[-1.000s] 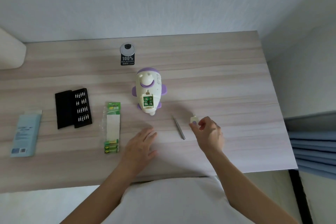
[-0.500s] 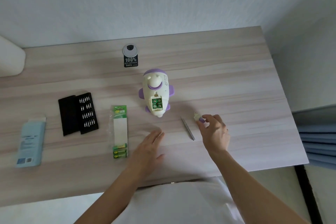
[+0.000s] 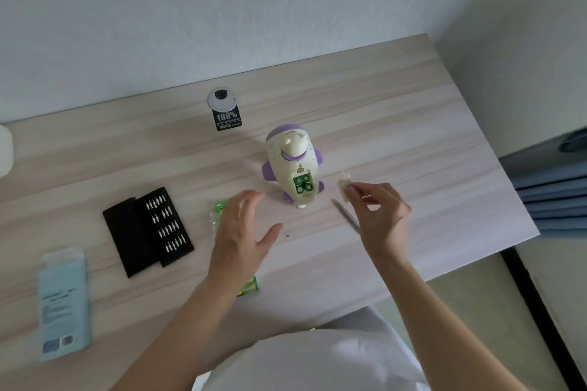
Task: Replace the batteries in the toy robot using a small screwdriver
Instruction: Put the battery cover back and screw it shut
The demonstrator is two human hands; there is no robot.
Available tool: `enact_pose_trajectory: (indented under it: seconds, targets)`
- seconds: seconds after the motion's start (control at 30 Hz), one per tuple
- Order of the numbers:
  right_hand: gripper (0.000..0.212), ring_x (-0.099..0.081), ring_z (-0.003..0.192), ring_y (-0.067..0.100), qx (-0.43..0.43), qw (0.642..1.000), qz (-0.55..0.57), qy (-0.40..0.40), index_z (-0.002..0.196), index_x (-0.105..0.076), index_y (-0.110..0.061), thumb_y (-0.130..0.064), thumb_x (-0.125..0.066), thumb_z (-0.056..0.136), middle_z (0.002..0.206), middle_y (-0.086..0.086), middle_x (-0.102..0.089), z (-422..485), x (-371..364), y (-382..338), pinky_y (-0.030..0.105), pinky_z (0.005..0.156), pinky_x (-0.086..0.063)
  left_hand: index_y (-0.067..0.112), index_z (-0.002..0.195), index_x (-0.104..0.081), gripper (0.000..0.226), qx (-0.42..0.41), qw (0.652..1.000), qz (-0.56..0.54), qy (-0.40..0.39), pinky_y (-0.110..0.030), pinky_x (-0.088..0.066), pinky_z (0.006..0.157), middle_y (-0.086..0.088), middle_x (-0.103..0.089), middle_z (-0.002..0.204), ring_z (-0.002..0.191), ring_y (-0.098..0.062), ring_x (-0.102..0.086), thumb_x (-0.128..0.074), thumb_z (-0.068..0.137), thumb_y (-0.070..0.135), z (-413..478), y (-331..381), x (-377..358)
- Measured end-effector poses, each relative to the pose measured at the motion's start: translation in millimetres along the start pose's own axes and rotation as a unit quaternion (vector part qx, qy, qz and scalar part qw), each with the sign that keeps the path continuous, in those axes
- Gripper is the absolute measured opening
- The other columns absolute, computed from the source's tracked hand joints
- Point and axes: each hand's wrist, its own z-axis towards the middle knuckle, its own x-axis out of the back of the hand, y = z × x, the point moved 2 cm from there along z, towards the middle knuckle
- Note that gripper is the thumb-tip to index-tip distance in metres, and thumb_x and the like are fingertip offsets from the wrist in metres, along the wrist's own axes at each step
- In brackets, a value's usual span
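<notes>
The rounded, glossy cream-and-purple plastic toy robot (image 3: 292,165) lies mid-bench (image 3: 413,136) on pale wood grain, its square back compartment open on the round green ends of the batteries (image 3: 303,185). Just right of it the raised right hand (image 3: 382,216) has its grip pinched on the small cream battery cover (image 3: 343,183), above the slim metal screwdriver (image 3: 346,216). The left hand (image 3: 241,232) hovers flat, fingers spread, grip released, over the green battery pack (image 3: 218,211).
</notes>
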Motion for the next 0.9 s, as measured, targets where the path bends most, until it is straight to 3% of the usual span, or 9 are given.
enact_pose_trajectory:
  seconds: [0.07, 0.13, 0.3, 0.43, 0.67, 0.9]
  targets:
    - [0.008, -0.067, 0.068, 0.009, -0.002, 0.999, 0.04, 0.022, 0.091, -0.08, -0.017, -0.014, -0.079, 0.084, 0.08, -0.004, -0.069, -8, -2, -22, 0.023, 0.063, -0.052, 0.009, 0.141, -0.048, 0.07, -0.039, 0.999, -0.021, 0.01, -0.019, -0.031, 0.11, -0.011, -0.048, 0.14, 0.13, -0.027, -0.048, -0.075, 0.082, 0.037, 22, 6, 10]
    - [0.009, -0.067, 0.068, 0.01, 0.0, 0.998, 0.056, 0.032, 0.091, -0.081, -0.018, -0.016, -0.08, 0.083, 0.079, -0.004, -0.07, -15, -7, -37, 0.023, 0.062, -0.051, 0.006, 0.144, -0.045, 0.078, -0.097, 0.994, -0.046, 0.019, -0.026, -0.035, 0.112, -0.014, -0.045, 0.144, 0.134, -0.028, -0.045, -0.08, 0.079, 0.035, 44, 15, 15]
    - [0.01, -0.069, 0.071, 0.008, -0.03, 0.996, 0.072, 0.039, 0.093, -0.081, -0.022, -0.02, -0.08, 0.084, 0.085, -0.01, -0.074, -22, -22, -54, 0.016, 0.065, -0.051, 0.012, 0.13, -0.061, 0.059, -0.196, 0.976, -0.084, 0.039, -0.042, -0.05, 0.101, -0.019, -0.046, 0.143, 0.131, -0.032, -0.047, -0.079, 0.081, 0.039, 68, 24, 1]
    - [0.009, -0.069, 0.071, 0.0, -0.039, 0.997, 0.053, 0.047, 0.094, -0.08, -0.022, -0.019, -0.078, 0.085, 0.084, -0.012, -0.074, -25, -31, -61, 0.01, 0.065, -0.049, 0.015, 0.127, -0.062, 0.057, -0.206, 0.973, -0.106, 0.016, -0.044, -0.05, 0.099, -0.02, -0.041, 0.147, 0.136, -0.031, -0.044, -0.083, 0.078, 0.034, 70, 20, -8]
    - [0.004, -0.068, 0.068, 0.003, -0.008, 0.997, 0.009, 0.074, 0.088, -0.08, -0.02, -0.02, -0.08, 0.084, 0.08, -0.005, -0.074, -33, -45, -61, 0.038, 0.061, -0.056, 0.019, 0.135, -0.056, 0.063, -0.205, 0.974, -0.095, 0.001, -0.052, -0.05, 0.097, -0.017, -0.04, 0.151, 0.137, -0.033, -0.045, -0.079, 0.08, 0.039, 75, 18, -10]
    - [0.01, -0.065, 0.058, 0.019, 0.049, 0.994, -0.058, 0.075, 0.088, -0.079, -0.018, -0.026, -0.074, 0.089, 0.076, -0.001, -0.07, -36, -51, -57, 0.039, 0.049, -0.051, 0.015, 0.131, -0.064, 0.053, -0.192, 0.977, -0.094, 0.02, -0.044, -0.05, 0.099, -0.013, -0.044, 0.149, 0.134, -0.03, -0.048, -0.075, 0.085, 0.039, 75, 22, -8]
